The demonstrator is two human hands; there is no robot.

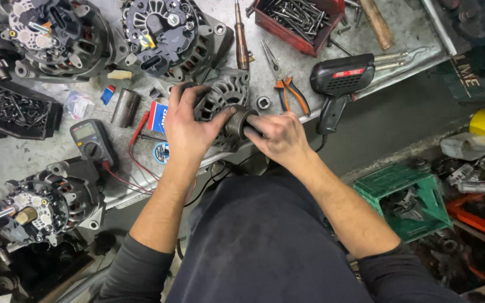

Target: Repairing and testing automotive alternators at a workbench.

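Dark apron (265, 241), nearest item, below both forearms. Left hand (189, 126): fingers clamped over grey alternator housing (220, 98), lying at near edge of metal surface (46, 151). Right hand (279, 137): fingers closed round grooved pulley (239, 120) at housing's near face. Advice: steady the housing firmly and keep the pulley square on its shaft. Also present: multimeter (92, 140) left, orange-handled pliers (287, 84) far right, black heat gun (338, 84), red screw tray (296, 19).

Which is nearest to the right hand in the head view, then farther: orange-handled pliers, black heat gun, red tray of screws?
From the right hand:
1. Orange-handled pliers, just above it.
2. Black heat gun, up and to the right.
3. Red tray of screws, at the bench's far edge.
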